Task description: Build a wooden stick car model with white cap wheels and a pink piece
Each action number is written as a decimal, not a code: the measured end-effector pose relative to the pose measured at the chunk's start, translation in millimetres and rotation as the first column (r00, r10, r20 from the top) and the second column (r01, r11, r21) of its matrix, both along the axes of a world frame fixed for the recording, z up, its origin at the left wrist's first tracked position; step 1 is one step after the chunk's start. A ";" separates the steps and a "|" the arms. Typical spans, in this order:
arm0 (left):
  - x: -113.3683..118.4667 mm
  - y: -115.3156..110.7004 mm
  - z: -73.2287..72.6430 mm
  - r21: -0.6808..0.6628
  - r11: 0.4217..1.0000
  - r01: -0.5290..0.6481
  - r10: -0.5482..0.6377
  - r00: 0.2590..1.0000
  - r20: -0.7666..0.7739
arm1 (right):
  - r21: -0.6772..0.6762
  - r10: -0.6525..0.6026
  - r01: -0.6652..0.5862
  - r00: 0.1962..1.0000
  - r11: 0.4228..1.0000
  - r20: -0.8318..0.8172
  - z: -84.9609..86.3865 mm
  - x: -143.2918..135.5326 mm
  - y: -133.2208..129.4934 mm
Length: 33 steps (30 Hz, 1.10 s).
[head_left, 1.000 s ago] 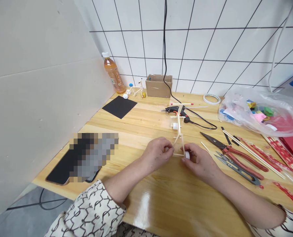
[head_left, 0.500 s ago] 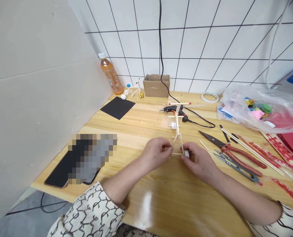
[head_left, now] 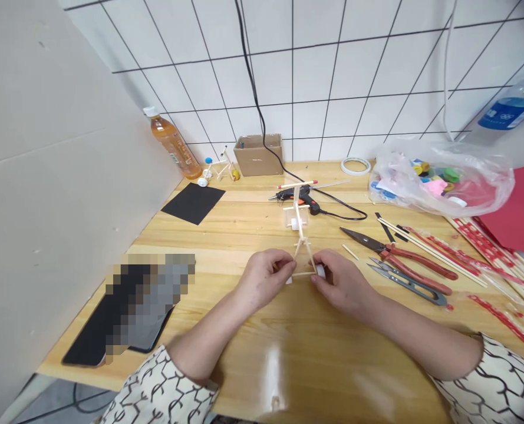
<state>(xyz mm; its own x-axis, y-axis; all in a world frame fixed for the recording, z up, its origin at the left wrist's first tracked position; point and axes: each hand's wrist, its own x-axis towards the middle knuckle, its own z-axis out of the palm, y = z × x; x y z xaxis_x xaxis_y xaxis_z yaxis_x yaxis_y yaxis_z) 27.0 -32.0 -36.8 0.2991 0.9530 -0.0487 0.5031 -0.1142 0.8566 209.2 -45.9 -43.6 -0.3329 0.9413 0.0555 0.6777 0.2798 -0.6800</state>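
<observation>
Stick frame (head_left: 300, 222) stands on the desk (head_left: 315, 359) between both hands, in front of the glue gun (head_left: 313, 204). With my left hand (head_left: 264, 278), I set a narrow grip on the frame's near left leg; with my right hand (head_left: 348, 281), I pinch the white cap (head_left: 320, 271) at the right end of the cross-stick (head_left: 303, 274). Change noted: a white piece (head_left: 289, 280) now shows under the left fingertips, previously concealed. Assessment: the cross-stick probably carries parts at both ends; the left seating remains hidden.
</observation>
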 end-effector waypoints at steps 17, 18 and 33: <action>4.1 -3.0 -0.2 -0.019 0.999 -0.047 0.048 0.998 0.045 | 0.042 0.010 -0.009 0.999 0.999 -0.033 -0.7 0.7 1.0; 4.1 -3.0 -0.9 -0.014 0.999 -0.047 0.048 0.998 0.044 | 0.040 0.009 -0.007 0.999 0.999 -0.033 -1.0 0.8 1.1; 7.1 -4.2 -4.7 -0.014 0.998 -0.064 0.065 0.994 0.091 | 0.053 -0.002 0.002 1.000 0.999 -0.010 -4.0 1.8 0.7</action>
